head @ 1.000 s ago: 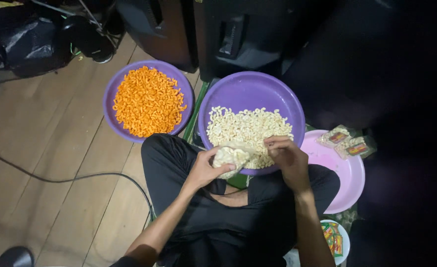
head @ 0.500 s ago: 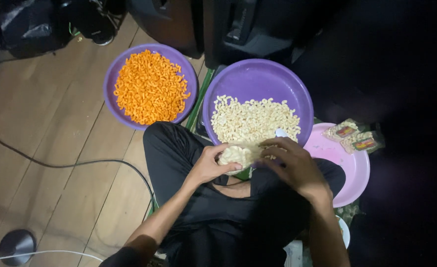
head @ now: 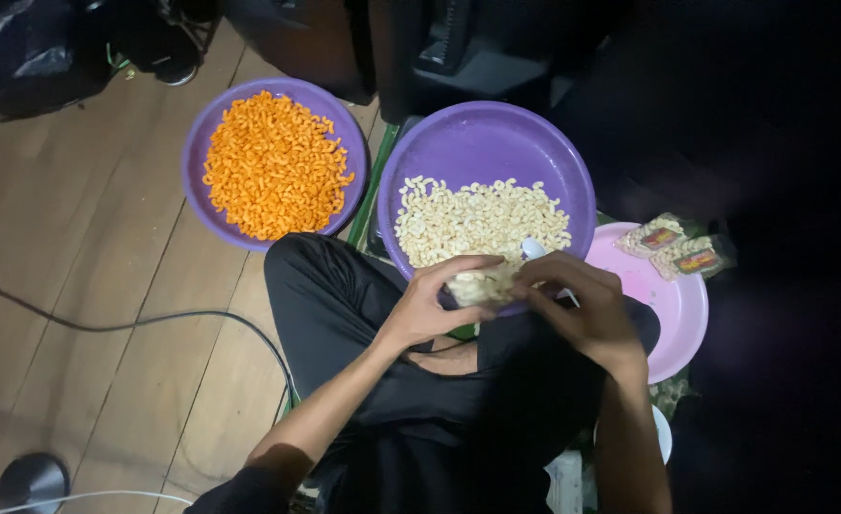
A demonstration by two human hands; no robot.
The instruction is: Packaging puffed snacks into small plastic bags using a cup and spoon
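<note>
Both hands pinch one small clear packet (head: pixel 482 286) of pale snacks over the near rim of the purple basin (head: pixel 485 148), left hand (head: pixel 432 303) and right hand (head: pixel 577 306) closed on it; best kept upright so nothing spills.

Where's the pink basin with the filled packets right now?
In the head view, the pink basin sits on the floor at the person's right, touching the purple basin of pale snacks, just beyond the right hand.
</note>
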